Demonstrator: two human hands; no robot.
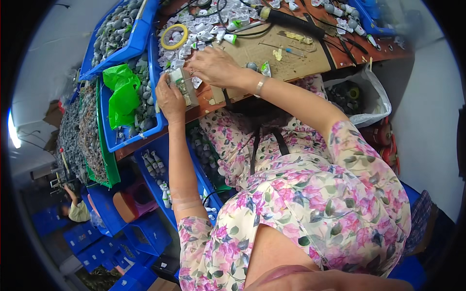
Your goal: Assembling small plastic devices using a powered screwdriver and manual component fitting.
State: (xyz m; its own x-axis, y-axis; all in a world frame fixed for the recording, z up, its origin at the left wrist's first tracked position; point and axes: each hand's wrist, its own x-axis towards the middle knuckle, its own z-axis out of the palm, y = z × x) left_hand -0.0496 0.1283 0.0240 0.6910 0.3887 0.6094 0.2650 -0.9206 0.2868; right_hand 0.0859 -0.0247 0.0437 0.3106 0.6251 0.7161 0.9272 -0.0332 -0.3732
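Centrally, left hand (170,99): grip closed around small pale block (186,86), upper middle of frame.
Right hand (213,65): fingertips pinched at block's top, above table (301,63).

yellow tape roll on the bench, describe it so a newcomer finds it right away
Start at the wooden workbench and go to its far left end, beside the blue bin of grey parts. There, beyond the right hand, the yellow tape roll lies flat on a heap of small white parts. It is the only yellow ring there.

A brown wooden workbench (340,57) fills the upper frame, bearing a cardboard sheet (272,53) at centre, scattered small white parts (194,34), a yellow tape roll (174,36) upper left, and blue bins (133,43) at left
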